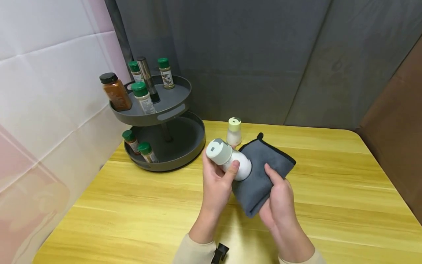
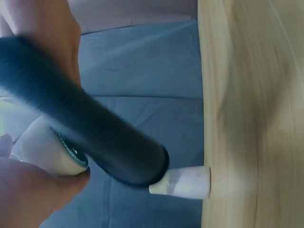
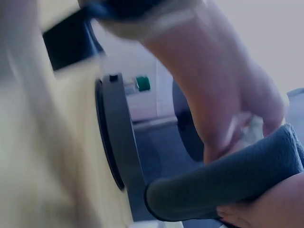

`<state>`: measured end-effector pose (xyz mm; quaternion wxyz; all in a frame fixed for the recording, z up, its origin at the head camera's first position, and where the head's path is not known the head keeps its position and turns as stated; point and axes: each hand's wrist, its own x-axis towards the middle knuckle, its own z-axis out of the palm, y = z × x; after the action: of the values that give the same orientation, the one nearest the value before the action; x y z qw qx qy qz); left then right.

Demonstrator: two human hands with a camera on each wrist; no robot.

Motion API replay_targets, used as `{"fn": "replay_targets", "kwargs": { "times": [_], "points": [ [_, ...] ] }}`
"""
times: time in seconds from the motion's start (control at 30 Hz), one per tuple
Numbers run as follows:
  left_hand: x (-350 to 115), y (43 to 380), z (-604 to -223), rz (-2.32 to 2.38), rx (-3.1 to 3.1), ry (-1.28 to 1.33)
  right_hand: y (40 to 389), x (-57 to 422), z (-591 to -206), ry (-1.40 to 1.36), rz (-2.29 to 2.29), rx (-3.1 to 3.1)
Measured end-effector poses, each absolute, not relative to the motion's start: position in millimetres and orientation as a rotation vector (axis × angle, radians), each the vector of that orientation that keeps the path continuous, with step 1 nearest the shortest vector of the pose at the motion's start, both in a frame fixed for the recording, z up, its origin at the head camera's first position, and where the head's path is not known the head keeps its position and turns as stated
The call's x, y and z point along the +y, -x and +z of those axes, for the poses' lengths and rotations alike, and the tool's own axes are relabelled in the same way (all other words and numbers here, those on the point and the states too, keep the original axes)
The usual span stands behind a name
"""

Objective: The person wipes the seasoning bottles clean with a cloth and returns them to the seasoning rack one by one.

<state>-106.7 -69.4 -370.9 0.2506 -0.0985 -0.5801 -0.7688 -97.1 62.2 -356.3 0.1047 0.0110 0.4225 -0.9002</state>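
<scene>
My left hand (image 1: 215, 183) grips a white shaker bottle (image 1: 242, 167) with a pale grey-green cap, tilted with its cap to the upper left. A folded grey cloth (image 1: 260, 183) with black edging lies in my right hand (image 1: 280, 198), thumb on top and fingers beneath. The bottle's base meets the cloth. In the left wrist view the cloth (image 2: 114, 133) covers part of the bottle (image 2: 52, 147). The right wrist view has the cloth (image 3: 228, 180) in front of the left hand (image 3: 223, 95). Behind them a second shaker (image 1: 234, 134) with a pale yellow cap stands on the table.
A two-tier dark grey turntable rack (image 1: 165, 165) stands at the back left of the wooden table (image 1: 132, 212). Its upper tray holds green-capped spice jars, an orange-brown jar (image 1: 115, 91) and a metal grinder (image 1: 147, 79). Two green-capped jars sit below. Grey fabric (image 1: 247, 62) hangs behind.
</scene>
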Motion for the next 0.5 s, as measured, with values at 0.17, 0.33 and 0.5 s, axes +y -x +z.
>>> {"fn": "replay_targets", "kwargs": {
  "times": [0.17,0.33,0.5],
  "points": [
    [-65,103,-368,-2.143,-1.539,0.360,109,62,-357,-0.014,-2.692,1.206],
    [-62,103,-365,-2.132,-1.496,0.413,102,56,-365,0.003,-2.610,1.199],
    [-70,107,-368,-2.071,-1.537,0.372,95,60,-360,-0.024,-2.602,1.223]
  ]
}}
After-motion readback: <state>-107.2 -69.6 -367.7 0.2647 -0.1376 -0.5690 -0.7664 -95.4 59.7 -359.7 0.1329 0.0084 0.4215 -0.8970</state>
